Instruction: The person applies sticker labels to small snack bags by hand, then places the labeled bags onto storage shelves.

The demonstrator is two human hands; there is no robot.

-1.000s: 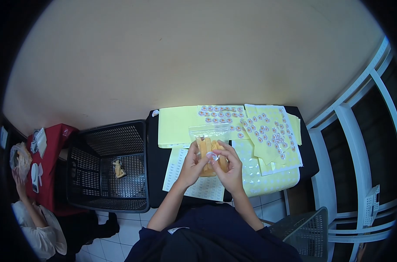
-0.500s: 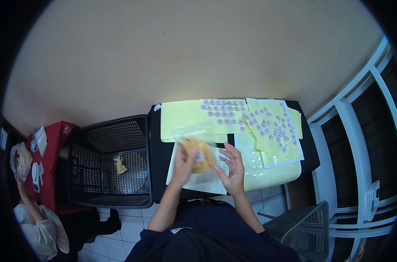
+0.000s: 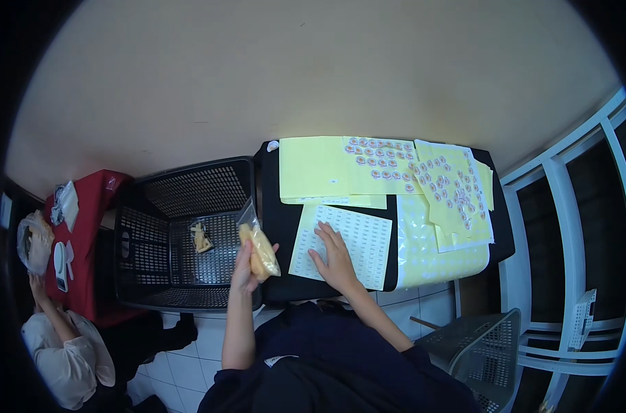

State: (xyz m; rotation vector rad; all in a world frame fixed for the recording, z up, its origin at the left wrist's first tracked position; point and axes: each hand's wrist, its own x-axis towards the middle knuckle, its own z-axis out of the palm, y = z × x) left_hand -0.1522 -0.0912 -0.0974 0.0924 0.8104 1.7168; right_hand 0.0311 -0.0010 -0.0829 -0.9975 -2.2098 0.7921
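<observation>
My left hand (image 3: pixel 243 272) grips a clear plastic bag (image 3: pixel 259 249) of pale yellow snack pieces. The bag is held tilted at the right edge of a black plastic crate (image 3: pixel 189 297), and its sticker side does not show. On a white sheet of small printed labels (image 3: pixel 368 244) rests my right hand (image 3: pixel 337 258), fingers stretched out and holding nothing visible. Beyond the sheet lie yellow backing sheets (image 3: pixel 313 168) with rows of round logo stickers (image 3: pixel 382 162). One similar snack bag (image 3: pixel 201 238) lies inside the crate.
At far left, a person in a light top (image 3: pixel 65 351) handles a plastic bag (image 3: pixel 36 241) beside a red-covered table (image 3: pixel 96 241) with a white scale (image 3: pixel 60 265). A grey basket (image 3: pixel 485 351) stands at lower right, near white shelving (image 3: pixel 560 206).
My left hand has carried the snack bag left and turned it, toward the crate. My right hand has come down onto the label sheet. The view has shifted slightly.
</observation>
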